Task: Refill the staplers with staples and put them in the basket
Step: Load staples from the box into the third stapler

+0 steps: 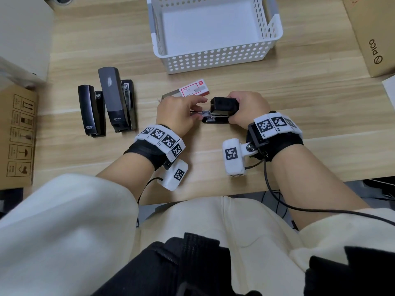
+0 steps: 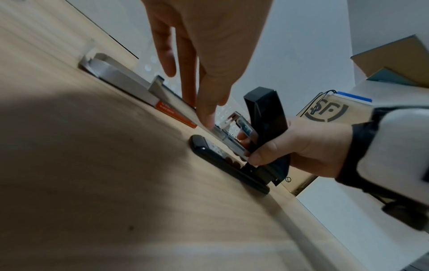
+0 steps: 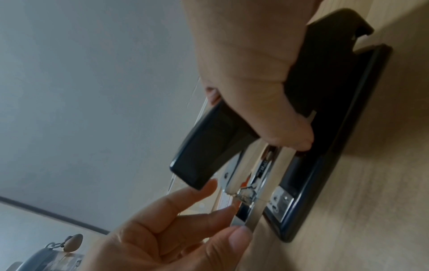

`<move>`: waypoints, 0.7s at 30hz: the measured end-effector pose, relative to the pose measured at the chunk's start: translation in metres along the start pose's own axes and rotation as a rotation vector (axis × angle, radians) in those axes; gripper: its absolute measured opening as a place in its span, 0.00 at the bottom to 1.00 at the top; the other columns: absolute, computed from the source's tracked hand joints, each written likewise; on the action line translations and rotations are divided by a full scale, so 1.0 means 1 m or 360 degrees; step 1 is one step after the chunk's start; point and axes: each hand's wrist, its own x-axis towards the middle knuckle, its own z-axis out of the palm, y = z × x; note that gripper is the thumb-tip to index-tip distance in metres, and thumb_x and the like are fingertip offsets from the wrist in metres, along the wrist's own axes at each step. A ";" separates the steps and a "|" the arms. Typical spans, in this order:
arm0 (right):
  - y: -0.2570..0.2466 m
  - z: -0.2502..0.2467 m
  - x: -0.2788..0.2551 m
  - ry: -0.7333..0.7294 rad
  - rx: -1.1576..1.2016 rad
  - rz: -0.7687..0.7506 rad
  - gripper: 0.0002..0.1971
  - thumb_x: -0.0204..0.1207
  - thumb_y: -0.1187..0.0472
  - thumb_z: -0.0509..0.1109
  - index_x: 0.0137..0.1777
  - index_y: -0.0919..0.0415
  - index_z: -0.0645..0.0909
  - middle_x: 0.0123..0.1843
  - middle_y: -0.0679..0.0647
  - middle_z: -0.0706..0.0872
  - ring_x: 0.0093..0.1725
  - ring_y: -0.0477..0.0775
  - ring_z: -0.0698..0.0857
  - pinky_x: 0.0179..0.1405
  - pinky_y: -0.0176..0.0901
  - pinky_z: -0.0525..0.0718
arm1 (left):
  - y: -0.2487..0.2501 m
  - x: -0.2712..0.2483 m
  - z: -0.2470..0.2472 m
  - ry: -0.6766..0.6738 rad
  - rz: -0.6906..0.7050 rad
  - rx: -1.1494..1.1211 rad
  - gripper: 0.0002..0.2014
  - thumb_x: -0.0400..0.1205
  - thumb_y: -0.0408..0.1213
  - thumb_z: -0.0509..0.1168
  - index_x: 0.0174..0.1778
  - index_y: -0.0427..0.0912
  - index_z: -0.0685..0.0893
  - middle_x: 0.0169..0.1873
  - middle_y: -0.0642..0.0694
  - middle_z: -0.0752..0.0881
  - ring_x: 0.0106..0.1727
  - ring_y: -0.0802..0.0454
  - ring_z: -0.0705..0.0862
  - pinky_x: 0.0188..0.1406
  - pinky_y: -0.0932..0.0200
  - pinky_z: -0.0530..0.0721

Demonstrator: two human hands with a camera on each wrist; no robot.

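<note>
A light wood-grain surface (image 1: pixel 299 107) is seen from above, with a plain pale wall behind it in the wrist views. A brown cardboard box printed "PICO" (image 1: pixel 372 37) stands at the far right corner, and another cardboard box with handling symbols (image 1: pixel 18 135) is placed at the left edge. A white perforated basket (image 1: pixel 213 58) is set at the far middle of the surface, its long sides running left to right.

Near the middle of the surface, towards the near edge, a black stapler (image 1: pixel 222 111) is laid with its long axis left to right. Its front end, with the metal staple channel, is pointed left, and its hinge is turned right. Its base is rested flat on the surface while its black top cover is lifted up and back.

The right hand (image 1: pixel 243 110) is wrapped around the raised cover and the rear of the stapler, fingers curled over it. The left hand (image 1: pixel 179 114) is brought to the open front of the channel; in the right wrist view a strip of staples (image 3: pixel 239 221) is pinched between its thumb and fingertips at the channel mouth, while the other fingers are held loosely extended.

Just beyond the hands, a red-and-white staple box (image 1: pixel 195 89) is laid, with its grey inner tray (image 1: pixel 170 95) slid out to the left. Two more black staplers, a smaller one (image 1: pixel 92 111) and a larger one (image 1: pixel 117 99), are laid side by side nearer the left edge, long axes running near to far.
</note>
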 end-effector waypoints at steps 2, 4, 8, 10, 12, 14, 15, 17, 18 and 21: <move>0.000 0.001 0.000 0.0000 -0.0007 0.0002 0.19 0.65 0.67 0.70 0.55 0.50 0.82 0.51 0.54 0.88 0.52 0.61 0.83 0.45 0.45 0.79 | -0.001 -0.001 0.001 0.0012 0.0004 -0.0008 0.17 0.76 0.41 0.69 0.61 0.57 0.82 0.49 0.56 0.90 0.58 0.57 0.84 0.51 0.63 0.75; 0.000 0.001 0.000 -0.0009 -0.0011 0.0001 0.19 0.65 0.67 0.70 0.55 0.49 0.82 0.51 0.54 0.88 0.52 0.61 0.83 0.46 0.45 0.79 | -0.002 0.000 0.002 -0.0001 -0.0006 -0.0028 0.17 0.76 0.41 0.69 0.61 0.57 0.82 0.49 0.56 0.90 0.58 0.58 0.84 0.51 0.64 0.74; 0.000 0.000 0.000 -0.0012 -0.0011 0.0002 0.20 0.65 0.67 0.70 0.56 0.49 0.82 0.51 0.54 0.88 0.53 0.61 0.83 0.45 0.44 0.78 | -0.005 0.003 0.001 -0.0044 -0.0038 -0.0129 0.17 0.74 0.40 0.71 0.60 0.55 0.83 0.48 0.55 0.91 0.58 0.58 0.84 0.54 0.62 0.76; 0.000 0.000 0.000 -0.0008 -0.0013 0.0004 0.20 0.65 0.67 0.70 0.56 0.49 0.82 0.51 0.54 0.88 0.53 0.61 0.83 0.45 0.43 0.78 | -0.006 0.005 0.001 -0.0052 -0.0037 -0.0171 0.16 0.74 0.39 0.71 0.58 0.53 0.84 0.46 0.54 0.91 0.57 0.57 0.84 0.56 0.59 0.78; 0.000 0.001 0.000 -0.0004 -0.0015 0.0003 0.20 0.65 0.67 0.70 0.56 0.49 0.82 0.51 0.54 0.88 0.53 0.61 0.83 0.45 0.43 0.77 | -0.006 0.007 0.002 -0.0064 -0.0035 -0.0171 0.15 0.75 0.38 0.70 0.58 0.52 0.85 0.45 0.54 0.91 0.57 0.57 0.84 0.58 0.58 0.78; 0.001 0.001 0.000 -0.0001 -0.0011 0.0001 0.20 0.65 0.67 0.70 0.56 0.49 0.82 0.51 0.54 0.88 0.53 0.61 0.83 0.45 0.43 0.77 | -0.004 0.010 0.002 -0.0077 -0.0044 -0.0152 0.14 0.75 0.37 0.69 0.57 0.52 0.85 0.44 0.54 0.91 0.56 0.57 0.84 0.59 0.58 0.78; 0.001 0.001 0.001 0.0002 -0.0007 0.0001 0.20 0.65 0.67 0.70 0.56 0.49 0.82 0.51 0.54 0.88 0.53 0.61 0.83 0.45 0.43 0.77 | -0.004 0.011 0.002 -0.0078 -0.0050 -0.0149 0.14 0.75 0.36 0.69 0.56 0.52 0.85 0.43 0.55 0.91 0.56 0.57 0.84 0.59 0.57 0.78; 0.001 0.001 0.001 0.0007 -0.0004 -0.0002 0.19 0.65 0.67 0.70 0.56 0.49 0.82 0.51 0.55 0.88 0.53 0.61 0.83 0.44 0.42 0.76 | -0.005 0.013 0.002 -0.0085 -0.0056 -0.0158 0.12 0.75 0.36 0.69 0.53 0.51 0.86 0.42 0.54 0.91 0.56 0.56 0.84 0.60 0.56 0.78; 0.001 0.002 0.001 0.0007 -0.0003 -0.0003 0.19 0.65 0.67 0.71 0.55 0.49 0.82 0.51 0.55 0.88 0.53 0.62 0.84 0.44 0.42 0.76 | -0.005 0.014 0.002 -0.0092 -0.0058 -0.0162 0.11 0.75 0.36 0.70 0.52 0.51 0.86 0.41 0.54 0.91 0.55 0.56 0.85 0.60 0.54 0.79; 0.001 0.001 0.001 -0.0005 -0.0008 -0.0003 0.20 0.65 0.67 0.71 0.56 0.50 0.82 0.51 0.55 0.88 0.53 0.61 0.83 0.45 0.43 0.77 | -0.008 0.016 0.001 -0.0106 -0.0047 -0.0177 0.09 0.74 0.35 0.70 0.49 0.52 0.87 0.40 0.54 0.91 0.53 0.55 0.86 0.59 0.52 0.80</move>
